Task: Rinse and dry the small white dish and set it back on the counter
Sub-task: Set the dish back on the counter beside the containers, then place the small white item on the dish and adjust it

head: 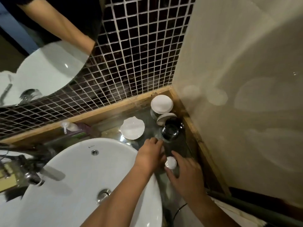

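Both hands' grip closing on the small white dish at the bench edge.
Left hand steadies beside it, fingers loose; right hand cups it, closure unclear. I'd lift level, then swing to the sink.

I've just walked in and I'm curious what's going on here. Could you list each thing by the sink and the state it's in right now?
small white dish: upright on the counter, untouched
white-lidded jar: closed, in the corner
dark glass jar: open, lid leaning behind it
small white-capped bottle: capped, between both hands
left hand: resting beside the bottle
right hand: fingers spread beside the bottle
sink: no water running
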Demonstrator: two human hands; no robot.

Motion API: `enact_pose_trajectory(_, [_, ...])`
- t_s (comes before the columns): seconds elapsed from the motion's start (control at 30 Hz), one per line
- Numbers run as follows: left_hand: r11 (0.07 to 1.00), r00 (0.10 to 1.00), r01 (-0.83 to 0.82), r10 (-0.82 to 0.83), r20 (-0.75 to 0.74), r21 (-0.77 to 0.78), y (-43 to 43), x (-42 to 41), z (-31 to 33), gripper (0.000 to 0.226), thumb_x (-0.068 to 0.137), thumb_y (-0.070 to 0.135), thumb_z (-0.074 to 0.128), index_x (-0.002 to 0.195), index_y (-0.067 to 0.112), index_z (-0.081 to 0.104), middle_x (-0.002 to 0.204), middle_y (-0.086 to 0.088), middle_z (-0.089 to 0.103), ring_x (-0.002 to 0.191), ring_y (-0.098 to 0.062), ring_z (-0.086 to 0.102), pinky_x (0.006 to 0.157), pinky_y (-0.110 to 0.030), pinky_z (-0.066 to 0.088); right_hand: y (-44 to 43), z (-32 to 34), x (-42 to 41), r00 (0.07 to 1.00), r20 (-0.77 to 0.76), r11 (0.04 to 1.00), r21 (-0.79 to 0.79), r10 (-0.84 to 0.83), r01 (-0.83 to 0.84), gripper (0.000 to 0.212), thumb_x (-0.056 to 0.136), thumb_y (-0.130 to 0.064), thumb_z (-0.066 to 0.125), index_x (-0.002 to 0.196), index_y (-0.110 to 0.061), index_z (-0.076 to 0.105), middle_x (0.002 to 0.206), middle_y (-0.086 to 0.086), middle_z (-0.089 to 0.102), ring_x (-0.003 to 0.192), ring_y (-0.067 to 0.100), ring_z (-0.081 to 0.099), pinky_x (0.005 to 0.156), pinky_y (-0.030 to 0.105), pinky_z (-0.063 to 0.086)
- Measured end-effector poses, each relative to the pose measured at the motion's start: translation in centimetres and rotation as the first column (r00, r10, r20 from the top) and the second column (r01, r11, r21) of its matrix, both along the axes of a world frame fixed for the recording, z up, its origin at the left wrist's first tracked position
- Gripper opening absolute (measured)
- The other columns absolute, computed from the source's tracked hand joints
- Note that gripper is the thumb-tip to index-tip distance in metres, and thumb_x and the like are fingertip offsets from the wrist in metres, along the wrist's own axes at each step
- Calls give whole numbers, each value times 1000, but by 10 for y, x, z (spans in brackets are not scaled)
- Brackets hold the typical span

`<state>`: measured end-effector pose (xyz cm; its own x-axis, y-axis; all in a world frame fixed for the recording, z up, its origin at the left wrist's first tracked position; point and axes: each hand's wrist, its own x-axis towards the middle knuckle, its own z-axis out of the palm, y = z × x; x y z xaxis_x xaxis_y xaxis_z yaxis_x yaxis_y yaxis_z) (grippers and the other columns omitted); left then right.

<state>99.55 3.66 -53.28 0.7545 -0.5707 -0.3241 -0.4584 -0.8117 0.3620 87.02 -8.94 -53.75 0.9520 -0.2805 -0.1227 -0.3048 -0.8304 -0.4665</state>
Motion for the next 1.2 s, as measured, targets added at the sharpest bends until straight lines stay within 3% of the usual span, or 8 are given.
enact_pose_trajectory(0.1, [970, 986, -161, 168, 20, -183, 21, 20, 19, 39, 87, 33, 65, 122, 15, 58, 120, -9, 57, 111, -28, 50, 95, -37, 44, 3, 5, 12, 997, 62, 997, 62, -49, 45, 59, 80, -52, 76, 132, -30, 61, 116, -7, 73, 105, 18, 67, 90, 41, 56])
enact_pose_trajectory(0.23, [893, 923, -348, 380, 64, -285, 58, 52, 30, 44, 85, 30, 68, 127, 25, 57, 124, 2, 61, 114, -19, 51, 97, -32, 43, 29, 8, 32, 989, 75, 989, 92, -127, 120, 60, 79, -71, 59, 132, -42, 53, 118, -17, 69, 103, 2, 57, 88, 32, 52])
enact_pose_trajectory(0.33, [861, 896, -414, 443, 36, -296, 77, 71, 26, 45, 82, 36, 69, 124, 27, 59, 115, 4, 65, 108, -17, 54, 88, -31, 45, 47, 8, 46, 990, -18, 986, 84, -143, 144, 65, 76, -75, 57, 134, -51, 41, 118, -30, 56, 106, -5, 43, 89, 30, 46])
enact_pose_trajectory(0.5, [871, 896, -431, 444, 4, -237, 81, 81, 4, 52, 78, 38, 71, 127, 27, 58, 111, -2, 68, 103, -22, 60, 81, -30, 45, 54, 9, 63, 990, -30, 965, 217, -141, 144, 61, 80, -60, 69, 132, -58, 39, 135, -21, 58, 118, 2, 50, 98, 39, 52])
enact_pose_trajectory(0.67, [894, 913, -374, 401, 70, -248, 76, 78, -8, 43, 80, 38, 71, 120, 24, 62, 109, 0, 70, 97, -19, 62, 77, -29, 47, 52, 13, 79, 995, -28, 968, 232, -93, 97, 57, 83, -55, 71, 134, -49, 47, 137, -14, 60, 123, 14, 57, 98, 47, 55])
enact_pose_trajectory(0.87, [845, 890, -418, 454, 34, -332, 94, 70, -9, 60, 79, 41, 75, 133, 22, 55, 127, 1, 62, 119, -20, 50, 99, -34, 43, 61, 22, 105, 997, -3, 973, 217, -80, 79, 58, 88, -47, 70, 137, -47, 40, 133, -12, 62, 110, 4, 57, 88, 34, 56])
enact_pose_trajectory(1.0, [779, 827, -495, 558, 65, -384, 116, 54, -12, 61, 81, 45, 72, 135, 26, 50, 127, 7, 61, 119, -15, 50, 100, -34, 46, 70, 22, 133, 997, -27, 970, 233, -68, 72, 70, 87, -36, 76, 143, -41, 34, 129, -9, 66, 117, 17, 62, 90, 46, 59])
enact_pose_trajectory(1.2, [691, 751, -562, 656, 70, -454, 119, 37, -22, 50, 84, 49, 68, 128, 30, 55, 114, 17, 66, 109, -9, 54, 104, -31, 38, 91, 8, 159, 998, -61, 981, 192, 36, -24, 82, 83, -38, 78, 147, -34, 27, 123, 0, 67, 115, 24, 60, 91, 45, 55])
